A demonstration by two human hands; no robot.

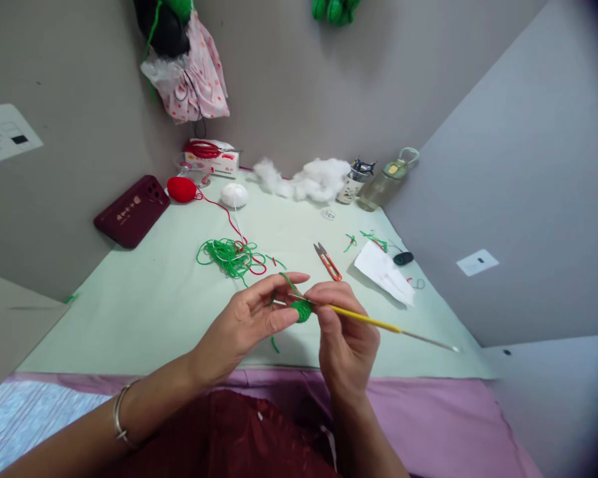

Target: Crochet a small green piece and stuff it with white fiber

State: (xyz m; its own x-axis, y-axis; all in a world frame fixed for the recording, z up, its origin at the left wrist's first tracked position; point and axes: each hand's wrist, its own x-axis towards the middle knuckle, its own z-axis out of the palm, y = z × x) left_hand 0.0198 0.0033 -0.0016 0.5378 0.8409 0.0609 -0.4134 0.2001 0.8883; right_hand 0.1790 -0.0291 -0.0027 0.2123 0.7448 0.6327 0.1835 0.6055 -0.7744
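Note:
Between my hands is a small round green crochet piece (302, 311). My left hand (252, 315) pinches its left side with the thumb, while green yarn runs over the raised index finger. In my right hand (347, 332) is a crochet hook (366, 320) with a yellow handle, its silver back end pointing right. The hook's front tip reaches the top of the green piece; how it sits in the stitches is too small to tell. A loose tangle of green yarn (229, 257), mixed with red and white strands, lies beyond my left hand.
Orange thread snips (327, 261) and a white paper (383, 273) lie beyond my right hand. Farther back are a red yarn ball (182, 190), a white yarn ball (234, 196), white stuffing (319, 180), a pen cup (351, 186), a bottle (383, 182) and a dark red phone (132, 211).

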